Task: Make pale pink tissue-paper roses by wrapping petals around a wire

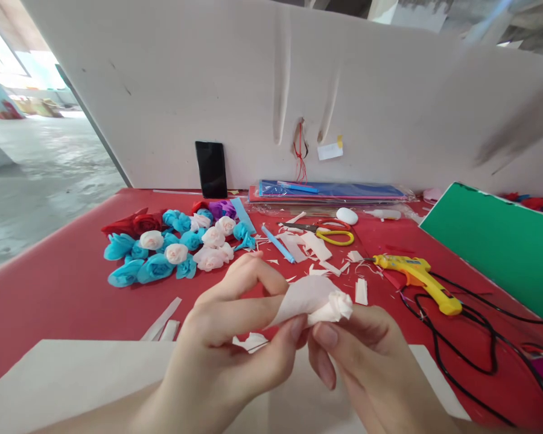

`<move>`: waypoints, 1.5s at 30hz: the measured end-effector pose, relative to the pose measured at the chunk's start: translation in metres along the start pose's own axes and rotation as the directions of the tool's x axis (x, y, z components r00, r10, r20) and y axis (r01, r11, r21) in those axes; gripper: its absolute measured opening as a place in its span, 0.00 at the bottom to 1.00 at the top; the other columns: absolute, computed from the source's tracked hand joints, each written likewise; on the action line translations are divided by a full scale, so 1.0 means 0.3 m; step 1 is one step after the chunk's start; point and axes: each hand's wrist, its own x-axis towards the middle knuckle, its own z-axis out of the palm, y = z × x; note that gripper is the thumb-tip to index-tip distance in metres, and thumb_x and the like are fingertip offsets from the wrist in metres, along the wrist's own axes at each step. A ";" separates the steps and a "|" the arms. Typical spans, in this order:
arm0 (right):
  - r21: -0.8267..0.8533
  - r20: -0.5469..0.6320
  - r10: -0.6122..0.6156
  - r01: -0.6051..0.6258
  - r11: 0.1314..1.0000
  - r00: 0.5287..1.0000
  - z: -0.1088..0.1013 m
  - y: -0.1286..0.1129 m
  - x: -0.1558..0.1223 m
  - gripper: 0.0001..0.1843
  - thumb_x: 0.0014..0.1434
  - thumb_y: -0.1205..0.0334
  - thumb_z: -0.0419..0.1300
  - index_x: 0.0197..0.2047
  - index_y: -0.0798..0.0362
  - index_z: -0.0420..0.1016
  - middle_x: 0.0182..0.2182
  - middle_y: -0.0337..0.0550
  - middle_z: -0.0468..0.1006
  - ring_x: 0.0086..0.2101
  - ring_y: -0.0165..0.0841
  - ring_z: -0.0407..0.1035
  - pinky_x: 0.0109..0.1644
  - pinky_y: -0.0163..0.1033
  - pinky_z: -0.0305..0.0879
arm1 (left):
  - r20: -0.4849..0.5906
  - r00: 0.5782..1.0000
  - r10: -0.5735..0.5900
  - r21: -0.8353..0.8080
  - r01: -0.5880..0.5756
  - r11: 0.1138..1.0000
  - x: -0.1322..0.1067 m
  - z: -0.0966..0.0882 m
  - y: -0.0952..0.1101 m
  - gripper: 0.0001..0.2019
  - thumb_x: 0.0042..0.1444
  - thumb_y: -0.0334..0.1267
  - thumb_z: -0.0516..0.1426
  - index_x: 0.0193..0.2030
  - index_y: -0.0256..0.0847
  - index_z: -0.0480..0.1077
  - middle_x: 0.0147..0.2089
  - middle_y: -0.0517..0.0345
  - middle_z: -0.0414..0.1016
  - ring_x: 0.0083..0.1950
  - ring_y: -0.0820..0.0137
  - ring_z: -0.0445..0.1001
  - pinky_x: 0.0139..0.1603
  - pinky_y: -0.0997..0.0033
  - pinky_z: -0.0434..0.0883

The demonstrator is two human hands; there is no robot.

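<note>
Between my two hands is a small white paper flower (339,305), a tightly rolled bud with a wider white petal strip (305,294) curving off its left side. My left hand (235,325) pinches the strip and the bud's base between thumb and fingers. The thumb and fingers of my right hand (366,355) close on the bud's underside from the right. A thin dark stem shows in part below my left hand. Past my fingertips lie white paper scraps (317,246) and scissors (328,232) with yellow and red handles.
Blue, white, red and purple paper flowers (176,253) are bunched at the left. A yellow glue gun (419,280) with a looping black cord (493,355) lies right, near a green board (502,253). A phone (211,169) leans on the back panel. White sheet (72,374) in front.
</note>
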 end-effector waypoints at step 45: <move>-0.096 -0.022 -0.116 0.114 0.989 0.993 0.010 -0.057 0.007 0.14 0.41 0.77 0.70 0.26 0.46 0.80 0.24 0.31 0.71 0.27 0.23 0.65 0.32 0.26 0.62 | 0.027 0.965 -0.262 -0.304 0.257 0.917 0.002 0.011 0.013 0.07 0.46 0.28 0.62 0.22 0.43 0.77 0.21 0.61 0.76 0.24 0.70 0.72 0.24 0.76 0.72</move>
